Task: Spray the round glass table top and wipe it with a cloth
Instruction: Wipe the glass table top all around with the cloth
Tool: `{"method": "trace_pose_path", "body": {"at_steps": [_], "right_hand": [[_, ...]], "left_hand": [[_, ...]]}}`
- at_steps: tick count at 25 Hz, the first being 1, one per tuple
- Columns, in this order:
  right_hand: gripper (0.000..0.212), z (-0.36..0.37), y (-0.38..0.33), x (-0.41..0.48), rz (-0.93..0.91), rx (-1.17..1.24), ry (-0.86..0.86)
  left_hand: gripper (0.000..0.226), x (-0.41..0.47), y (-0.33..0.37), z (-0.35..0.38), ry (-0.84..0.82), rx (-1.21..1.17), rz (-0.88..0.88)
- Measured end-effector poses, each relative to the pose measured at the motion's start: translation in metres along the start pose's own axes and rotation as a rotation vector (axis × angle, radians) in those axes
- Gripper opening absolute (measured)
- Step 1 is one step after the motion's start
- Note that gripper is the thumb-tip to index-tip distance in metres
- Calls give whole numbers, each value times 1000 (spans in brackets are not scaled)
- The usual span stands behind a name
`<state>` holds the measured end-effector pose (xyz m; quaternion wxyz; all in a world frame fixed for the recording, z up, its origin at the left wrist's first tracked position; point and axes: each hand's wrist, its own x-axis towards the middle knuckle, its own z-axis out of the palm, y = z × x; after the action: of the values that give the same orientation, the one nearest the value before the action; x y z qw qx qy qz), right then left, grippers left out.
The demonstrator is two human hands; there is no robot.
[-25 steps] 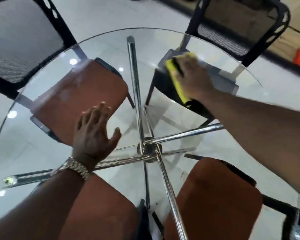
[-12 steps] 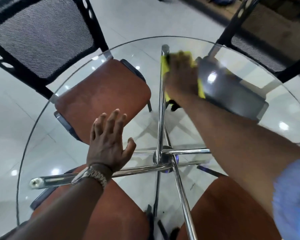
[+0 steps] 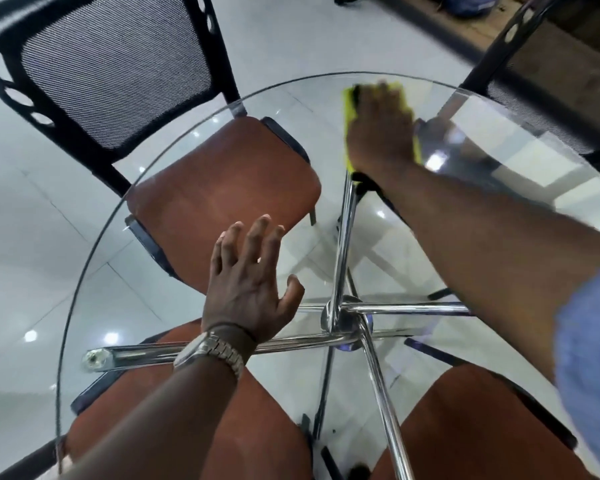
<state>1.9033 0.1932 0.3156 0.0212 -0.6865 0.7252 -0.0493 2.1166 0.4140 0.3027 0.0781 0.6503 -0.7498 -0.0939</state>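
- A silver metal watch (image 3: 207,351) with a link band, worn on the wrist behind the left hand (image 3: 253,289)
- A light blue short sleeve (image 3: 591,348) on the right arm
- Both forearms bare

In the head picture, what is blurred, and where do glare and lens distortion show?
Head view: motion blur smears the right hand and the yellow cloth under it, while the left hand is sharp; head view: white lamp reflections and a glare patch beside the right hand mark the round glass table top; head view: the wide lens bends the black mesh chair back.
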Motion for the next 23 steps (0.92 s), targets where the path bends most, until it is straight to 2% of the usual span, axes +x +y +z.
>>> {"method": "trace_pose_path", "body": {"at_steps": [3, 5, 6, 7, 9, 11, 12, 13, 15, 17, 19, 21, 23], "right_hand": [[67, 4, -98, -67, -364, 38, -64], [69, 2, -96, -132, -580, 13, -159], [67, 2, -79, -147, -622, 31, -154], [64, -1, -63, -146, -602, 48, -110], [58, 2, -59, -114, -428, 32, -20], [70, 9, -105, -83, -261, 38, -23], [76, 11, -139, -83, -253, 33, -29], [77, 12, -171, -97, -317, 8, -47], [73, 13, -202, -151, -586, -24, -102], [68, 17, -176, -205, -873, -50, -124], [63, 6, -136, -220, -1012, -46, -185], [51, 5, -120, -185, -882, -14, -118], [53, 8, -144, -137, -562, -29, 21]], "left_hand": [[75, -2, 2, -8, 76, -154, -37], [66, -14, -2, -15, 165, -304, -78], [62, -21, -6, -18, 178, -300, -86], [60, -30, -11, -20, 162, -238, -102], [60, -60, -30, -22, 90, -71, -169], [68, -103, -57, -23, 15, -17, -233], [71, -121, -67, -23, -15, -15, -231], [73, -135, -74, -23, -37, -11, -216], [74, -158, -78, -25, -48, 11, -220], [73, -172, -79, -31, -46, 21, -275], [71, -184, -84, -34, -39, 0, -311], [71, -193, -95, -35, -14, -12, -320], [70, -199, -110, -36, 12, 6, -318]]}}
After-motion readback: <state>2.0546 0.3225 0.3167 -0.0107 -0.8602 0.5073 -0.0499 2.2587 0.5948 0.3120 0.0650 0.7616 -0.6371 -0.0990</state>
